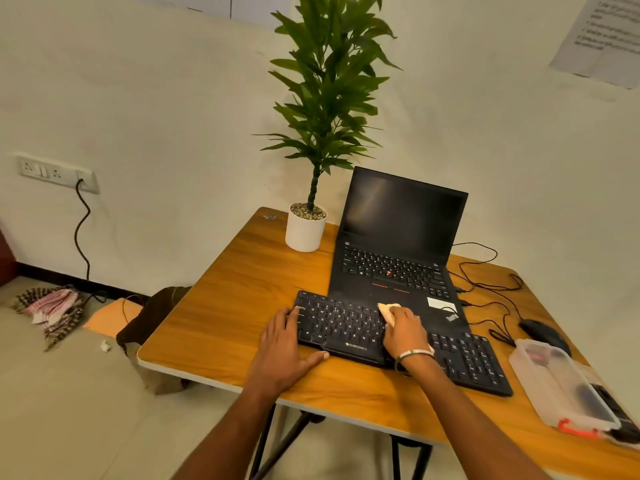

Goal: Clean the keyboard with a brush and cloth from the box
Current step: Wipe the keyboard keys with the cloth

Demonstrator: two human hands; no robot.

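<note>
A black keyboard [346, 332] lies across the wooden table [225, 317], in front of an open black laptop [398, 258]. My right hand [405, 329] rests on the middle of the keyboard, fingers closed over a pale cloth [386, 311] pressed on the keys. My left hand [285, 344] lies flat with fingers spread, holding the keyboard's left end, thumb along its front edge. A clear plastic box [561, 386] with an orange latch stands at the table's right edge, lid on. The brush is not visible for certain.
A white pot with a tall green plant [306, 230] stands at the back left of the table. A black mouse [542, 332] and tangled cables [491, 292] lie to the right of the laptop. Cloths lie on the floor at left, below a wall socket.
</note>
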